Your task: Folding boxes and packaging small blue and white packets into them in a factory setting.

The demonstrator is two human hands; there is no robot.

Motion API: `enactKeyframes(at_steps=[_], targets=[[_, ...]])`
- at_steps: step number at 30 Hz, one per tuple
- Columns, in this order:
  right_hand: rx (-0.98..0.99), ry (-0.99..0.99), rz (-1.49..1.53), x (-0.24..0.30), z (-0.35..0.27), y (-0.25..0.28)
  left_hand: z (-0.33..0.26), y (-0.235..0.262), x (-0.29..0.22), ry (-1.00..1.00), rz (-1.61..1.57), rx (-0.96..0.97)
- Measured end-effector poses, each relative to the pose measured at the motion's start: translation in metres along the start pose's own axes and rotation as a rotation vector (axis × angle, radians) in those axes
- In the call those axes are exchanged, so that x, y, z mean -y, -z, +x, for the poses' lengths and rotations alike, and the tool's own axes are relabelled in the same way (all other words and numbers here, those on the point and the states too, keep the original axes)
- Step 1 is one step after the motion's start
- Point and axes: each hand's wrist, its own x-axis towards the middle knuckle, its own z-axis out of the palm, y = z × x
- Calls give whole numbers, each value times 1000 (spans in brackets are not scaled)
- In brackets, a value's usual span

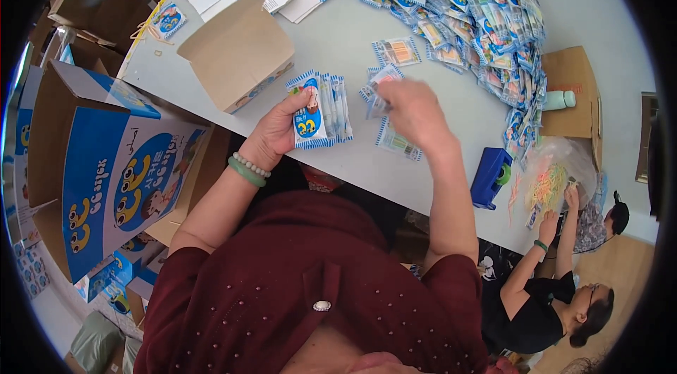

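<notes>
Sorting packets at the table
Left hand (271, 136) gripped a stack of packets (321, 109); right hand (412, 112), blurred, pinched one packet (377, 86) just right of it, near an open box (240, 50).

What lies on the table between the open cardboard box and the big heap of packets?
In the head view, between the open cardboard box and the heap of packets: bare table with one loose packet lying flat on it.

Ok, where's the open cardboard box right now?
In the head view, the open cardboard box sits on the grey table, upper left, just beyond the left hand and its stack of packets.
</notes>
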Motion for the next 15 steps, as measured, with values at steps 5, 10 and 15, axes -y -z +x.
enactKeyframes(at_steps=[5,10,15], targets=[[-121,212,-133,-32,26,-14,1,-11,1,17,-6,-100],[-171,-56,10,-34,22,1,-2,-30,0,31,9,-208],[-35,-45,-94,-94,70,15,0,-11,2,31,28,-61]])
